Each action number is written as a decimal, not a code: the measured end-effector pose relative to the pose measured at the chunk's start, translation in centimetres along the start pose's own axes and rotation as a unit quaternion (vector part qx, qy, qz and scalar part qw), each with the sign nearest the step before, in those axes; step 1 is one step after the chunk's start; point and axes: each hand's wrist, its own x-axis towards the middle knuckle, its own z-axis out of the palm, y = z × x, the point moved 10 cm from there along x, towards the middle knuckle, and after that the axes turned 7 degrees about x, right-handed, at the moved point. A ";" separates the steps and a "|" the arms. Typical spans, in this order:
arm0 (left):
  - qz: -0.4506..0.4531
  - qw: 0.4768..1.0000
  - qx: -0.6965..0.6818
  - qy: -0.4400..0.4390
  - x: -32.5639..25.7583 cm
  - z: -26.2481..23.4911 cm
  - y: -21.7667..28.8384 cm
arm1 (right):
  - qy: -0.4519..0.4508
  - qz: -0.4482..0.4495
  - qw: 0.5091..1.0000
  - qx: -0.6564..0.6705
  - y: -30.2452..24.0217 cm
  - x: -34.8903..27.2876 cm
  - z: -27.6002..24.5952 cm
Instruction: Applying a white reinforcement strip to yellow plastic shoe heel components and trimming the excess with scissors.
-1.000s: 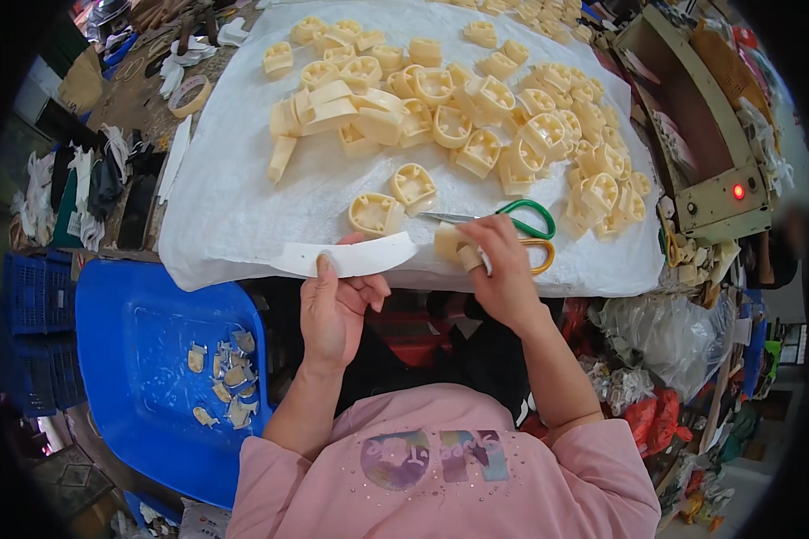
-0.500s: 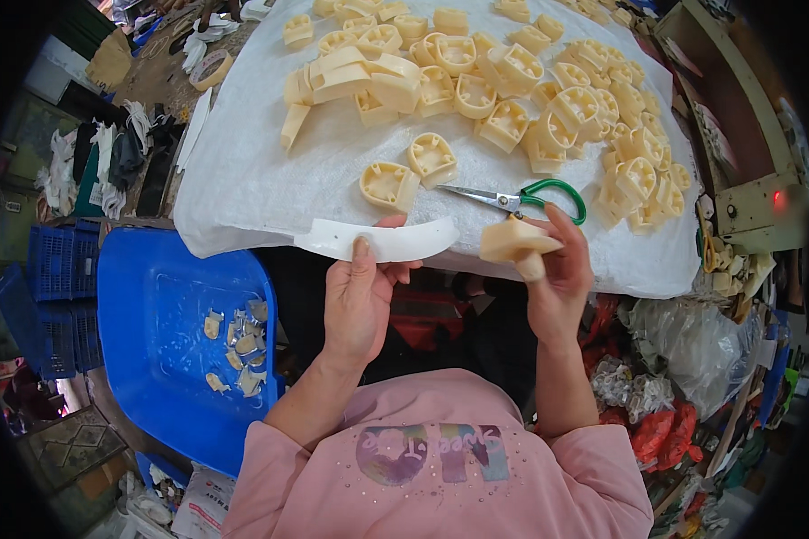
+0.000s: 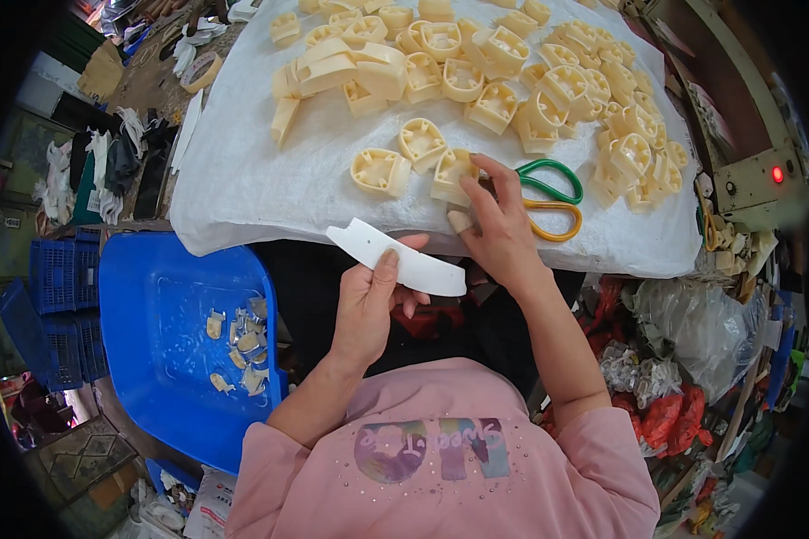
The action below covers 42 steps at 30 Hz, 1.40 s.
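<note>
My left hand (image 3: 368,292) pinches a curved white strip (image 3: 400,260) between thumb and fingers, just off the table's near edge. My right hand (image 3: 503,225) is over the table edge with thumb and index finger apart. Its index fingertip is at the side of a hollow cream plastic piece (image 3: 452,173), which rests on the white cloth. The thumb, with a beige cover on its tip, is below that piece. Scissors (image 3: 551,169) with one green and one yellow handle lie beside my right hand, which hides their blades. Two similar cream pieces (image 3: 380,171) sit to the left.
Many more cream pieces (image 3: 562,85) are heaped across the white cloth (image 3: 220,153). At lower left stands a blue tub (image 3: 153,337) with small scraps in it. Blue crates (image 3: 63,274) are at far left. Clear plastic bags (image 3: 692,328) are piled at right.
My right hand has moved left and set the cream piece down beside the other two. The white strip in my left hand has tilted, its right end lower. The yellow scissor handle has come into view.
</note>
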 end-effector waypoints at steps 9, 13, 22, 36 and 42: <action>-0.006 0.992 0.113 -0.062 0.2 0.8 -0.5 | -0.037 -0.006 0.998 -0.044 -1.3 0.5 -0.5; -0.028 0.983 0.162 -0.084 0.3 1.6 -0.8 | -0.015 -0.047 0.998 -0.044 -2.7 0.5 -1.1; 0.072 0.897 0.394 -0.186 0.2 3.9 -0.4 | -0.171 0.153 0.945 0.232 -2.9 -1.6 1.4; -0.007 0.929 0.333 -0.159 -0.2 3.1 -0.9 | -0.071 0.127 0.978 0.152 -0.4 -4.3 -0.8; -0.032 0.985 0.165 -0.036 0.6 -0.2 -1.0 | -0.117 0.212 0.921 0.306 -0.3 -7.1 0.1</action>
